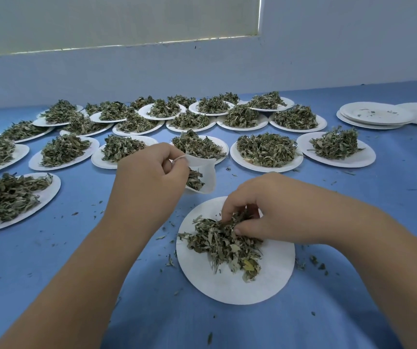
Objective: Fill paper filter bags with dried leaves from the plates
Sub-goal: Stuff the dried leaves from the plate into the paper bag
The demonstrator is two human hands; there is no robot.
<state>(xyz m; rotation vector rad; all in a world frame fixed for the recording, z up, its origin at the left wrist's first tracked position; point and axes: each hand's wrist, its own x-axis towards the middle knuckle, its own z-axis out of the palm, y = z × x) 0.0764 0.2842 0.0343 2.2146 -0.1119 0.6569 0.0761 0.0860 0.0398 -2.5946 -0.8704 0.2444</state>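
Mid-fill, by the look of it. Holding the paper filter bag [206, 172] off the table [76, 260] in the left hand [149, 177], fingers [177, 161] curled and pinching the rim, mouth gaping toward the right, with some leaves visible inside. Digging into the dried leaves [217, 245] on the near plate [240, 285] with the right hand [275, 210], fingers [230, 209] and thumb bent round a clump, closed on it but not clenched; cannot tell the amount gripped. Bag just beyond the plate's far rim, near the right hand. For a clean step: take a modest pinch, not a fistful, to avoid snagging long stems on the mouth. Lift straight up, shake loose bits back over the plate rather than the table, already littered with crumbs. Bring the bag mouth in over the plate edge to catch spill on paper. Spread the rim wide with left thumb and forefinger before dropping in; feed stems end-first. Go easy on the rim: looks thin, probably quick to tear or fold shut. Plenty left to do, judging by the many heaped plates [268, 149] behind; small stack of empty plates [376, 115] far right.
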